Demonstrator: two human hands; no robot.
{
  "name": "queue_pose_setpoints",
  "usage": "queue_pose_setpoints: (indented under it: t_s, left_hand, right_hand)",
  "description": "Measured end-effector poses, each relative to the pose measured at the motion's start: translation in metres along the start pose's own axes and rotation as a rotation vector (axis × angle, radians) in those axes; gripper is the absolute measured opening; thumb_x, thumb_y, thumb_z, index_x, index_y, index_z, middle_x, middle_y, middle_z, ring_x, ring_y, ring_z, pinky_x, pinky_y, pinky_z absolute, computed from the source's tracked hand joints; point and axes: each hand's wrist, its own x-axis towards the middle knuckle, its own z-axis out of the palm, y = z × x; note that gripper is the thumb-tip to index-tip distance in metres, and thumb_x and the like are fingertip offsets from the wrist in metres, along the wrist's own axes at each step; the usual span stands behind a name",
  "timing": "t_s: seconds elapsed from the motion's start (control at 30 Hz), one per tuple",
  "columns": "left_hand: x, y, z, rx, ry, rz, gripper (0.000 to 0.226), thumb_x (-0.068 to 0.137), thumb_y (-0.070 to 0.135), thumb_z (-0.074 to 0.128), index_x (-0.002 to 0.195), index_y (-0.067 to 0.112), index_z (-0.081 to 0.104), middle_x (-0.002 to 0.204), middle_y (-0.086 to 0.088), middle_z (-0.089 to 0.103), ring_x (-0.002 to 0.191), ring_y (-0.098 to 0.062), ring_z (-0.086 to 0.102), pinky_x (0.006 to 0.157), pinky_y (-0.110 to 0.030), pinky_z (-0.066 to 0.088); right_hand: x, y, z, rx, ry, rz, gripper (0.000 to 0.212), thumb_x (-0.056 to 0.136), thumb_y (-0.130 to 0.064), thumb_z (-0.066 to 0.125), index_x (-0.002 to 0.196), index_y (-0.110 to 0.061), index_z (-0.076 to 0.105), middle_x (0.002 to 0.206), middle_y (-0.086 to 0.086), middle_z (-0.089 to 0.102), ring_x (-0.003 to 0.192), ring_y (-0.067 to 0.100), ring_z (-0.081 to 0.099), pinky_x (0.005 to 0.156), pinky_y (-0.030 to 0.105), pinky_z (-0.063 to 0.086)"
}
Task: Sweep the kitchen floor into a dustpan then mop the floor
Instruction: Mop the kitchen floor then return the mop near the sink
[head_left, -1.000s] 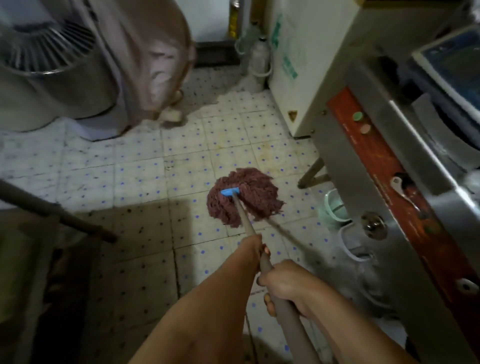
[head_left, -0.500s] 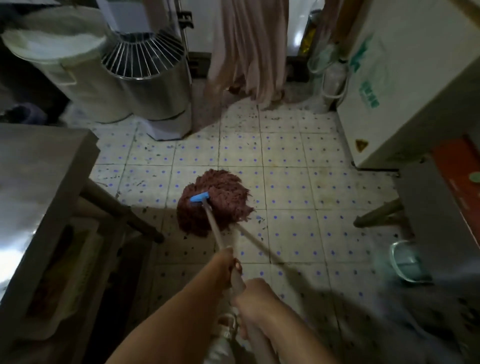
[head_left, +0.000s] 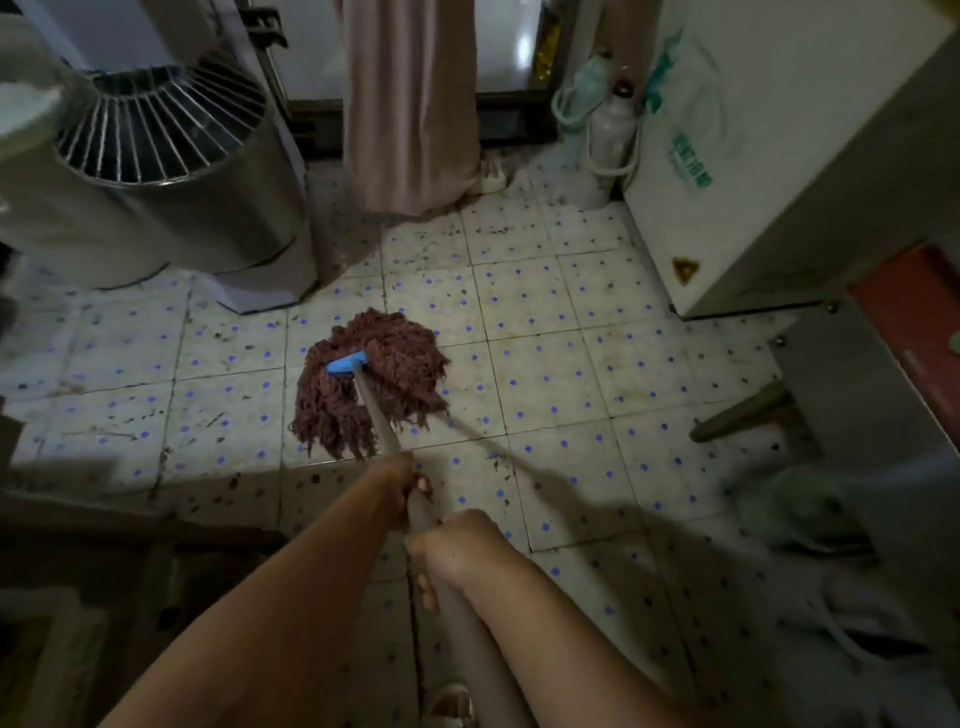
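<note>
Tiled floor (head_left: 545, 322) w/ specks: mopping step; left hand (head_left: 400, 480), right hand (head_left: 457, 545) both grip mop (head_left: 371, 382) handle. Next: drag over specks.

quick headcount: one mop (head_left: 371, 387) on the floor, with one blue clip (head_left: 346, 363) on its head and one long handle (head_left: 387, 431). two hands on that handle, left hand (head_left: 402, 480) further down, right hand (head_left: 457, 543) nearer the body. one round metal drum (head_left: 156, 208) with a wire grille top, one pink curtain (head_left: 410, 104), one white cabinet (head_left: 779, 156), one plastic jug (head_left: 610, 135) beside it. one sandalled foot (head_left: 449, 704) at the bottom edge.
</note>
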Motion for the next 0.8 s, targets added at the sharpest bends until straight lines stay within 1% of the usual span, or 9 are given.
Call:
queue_pose_setpoints:
  t_s: [0.1, 0.17, 0.27, 0.3, 0.4, 0.43, 0.5, 0.63, 0.8]
  left_hand:
    - [0.002, -0.007, 0.021, 0.055, 0.014, -0.038, 0.030, 0.101, 0.010, 0.027, 0.073, 0.006, 0.038, 0.026, -0.001, 0.032, 0.017, -0.011, 0.029, 0.030, -0.011, 0.033]
    - [-0.004, -0.010, 0.043, 0.073, 0.025, -0.064, 0.031, 0.102, 0.015, 0.030, 0.073, 0.006, 0.038, 0.031, -0.003, 0.034, 0.018, -0.011, 0.030, 0.030, -0.011, 0.033]
    - [-0.025, -0.017, 0.092, 0.114, -0.003, -0.100, 0.035, 0.103, 0.025, 0.034, 0.073, 0.007, 0.038, 0.052, -0.003, 0.035, 0.037, -0.011, 0.034, 0.032, -0.011, 0.034]
    - [-0.031, -0.022, 0.108, 0.134, -0.020, -0.113, 0.036, 0.103, 0.027, 0.034, 0.072, 0.008, 0.036, 0.052, -0.002, 0.035, 0.044, -0.011, 0.032, 0.035, -0.013, 0.035]
    - [-0.051, -0.042, 0.162, 0.226, -0.066, -0.115, 0.041, 0.103, 0.029, 0.033, 0.067, 0.009, 0.035, 0.029, -0.002, 0.034, 0.048, -0.014, 0.030, 0.051, -0.022, 0.029]
    - [-0.058, -0.051, 0.182, 0.242, -0.083, -0.118, 0.041, 0.103, 0.028, 0.033, 0.067, 0.009, 0.036, 0.028, -0.002, 0.033, 0.048, -0.014, 0.030, 0.051, -0.023, 0.027]
    - [-0.071, -0.068, 0.220, 0.256, -0.124, -0.118, 0.039, 0.103, 0.026, 0.034, 0.068, 0.007, 0.036, 0.036, -0.003, 0.035, 0.047, -0.014, 0.029, 0.048, -0.022, 0.026]
    - [-0.092, -0.104, 0.296, 0.319, -0.205, -0.122, 0.038, 0.103, 0.025, 0.033, 0.071, 0.005, 0.036, 0.050, -0.004, 0.036, 0.049, -0.012, 0.031, 0.047, -0.022, 0.027]
    - [-0.115, -0.152, 0.371, 0.413, -0.334, -0.159, 0.037, 0.102, 0.027, 0.034, 0.071, 0.009, 0.038, 0.058, -0.002, 0.036, 0.048, -0.011, 0.034, 0.046, -0.022, 0.030]
  right_hand:
    - [-0.008, 0.011, -0.020, 0.068, 0.007, -0.012, 0.034, 0.091, -0.018, 0.056, 0.125, -0.012, 0.052, 0.087, 0.007, 0.059, 0.044, 0.012, 0.052, 0.033, 0.014, 0.038]
    - [-0.011, 0.020, -0.038, 0.104, 0.022, -0.006, 0.032, 0.091, -0.018, 0.057, 0.122, -0.013, 0.054, 0.091, 0.007, 0.059, 0.037, 0.010, 0.054, 0.031, 0.012, 0.036]
    - [-0.021, 0.038, -0.078, 0.183, 0.033, -0.014, 0.023, 0.089, -0.014, 0.057, 0.111, -0.009, 0.060, 0.066, 0.005, 0.054, 0.025, 0.009, 0.047, 0.034, 0.011, 0.036]
    - [-0.026, 0.044, -0.091, 0.199, 0.047, -0.023, 0.017, 0.088, -0.013, 0.057, 0.105, -0.009, 0.060, 0.060, 0.004, 0.051, 0.025, 0.011, 0.046, 0.035, 0.012, 0.036]
    - [-0.044, 0.071, -0.133, 0.297, 0.096, -0.042, 0.006, 0.086, -0.006, 0.054, 0.090, -0.009, 0.058, 0.043, 0.001, 0.046, 0.026, 0.014, 0.044, 0.035, 0.014, 0.036]
    - [-0.050, 0.082, -0.148, 0.334, 0.114, -0.046, 0.005, 0.086, -0.005, 0.053, 0.087, -0.008, 0.057, 0.036, 0.000, 0.043, 0.025, 0.015, 0.043, 0.035, 0.014, 0.035]
    - [-0.060, 0.104, -0.177, 0.400, 0.154, -0.033, 0.008, 0.086, -0.005, 0.052, 0.083, -0.009, 0.058, 0.031, -0.001, 0.040, 0.025, 0.016, 0.041, 0.036, 0.014, 0.033]
    - [-0.087, 0.149, -0.236, 0.445, 0.235, -0.038, 0.010, 0.089, -0.007, 0.051, 0.091, -0.009, 0.061, 0.049, 0.007, 0.048, 0.026, 0.013, 0.042, 0.035, 0.010, 0.032]
    - [-0.112, 0.197, -0.288, 0.545, 0.313, 0.024, 0.019, 0.093, -0.011, 0.051, 0.110, -0.006, 0.060, 0.056, 0.010, 0.052, 0.034, 0.015, 0.047, 0.038, 0.017, 0.037]
